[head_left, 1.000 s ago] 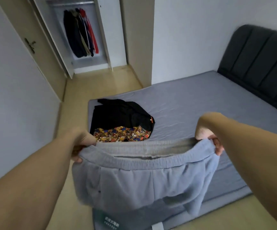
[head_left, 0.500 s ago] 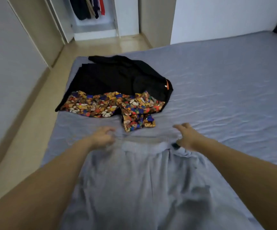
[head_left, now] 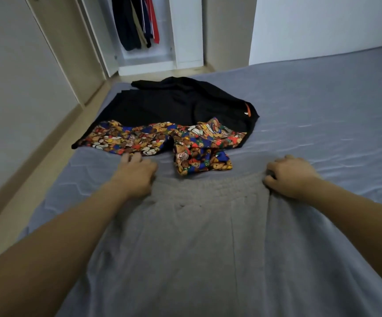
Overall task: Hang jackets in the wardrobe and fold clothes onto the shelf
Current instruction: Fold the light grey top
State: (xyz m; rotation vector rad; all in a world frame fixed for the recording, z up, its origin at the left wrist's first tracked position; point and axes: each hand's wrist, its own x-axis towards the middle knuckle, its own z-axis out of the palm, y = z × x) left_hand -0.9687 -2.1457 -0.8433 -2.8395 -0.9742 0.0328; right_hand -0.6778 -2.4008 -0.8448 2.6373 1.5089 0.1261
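You've got the grey sweatpants [head_left: 208,236] flat on the bed [head_left: 322,110], left hand [head_left: 135,177] spread at nine o'clock, right hand [head_left: 288,177] pinching the waistband [head_left: 208,187] at three, so a lengthwise fold looks next.

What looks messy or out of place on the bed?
Mostly the bear-print garment: it lies rumpled on the black jacket, one end bunched up by the grey pants' waistband. The jacket is a crumpled heap, not hung. The pants lie flat under the left hand and right hand.
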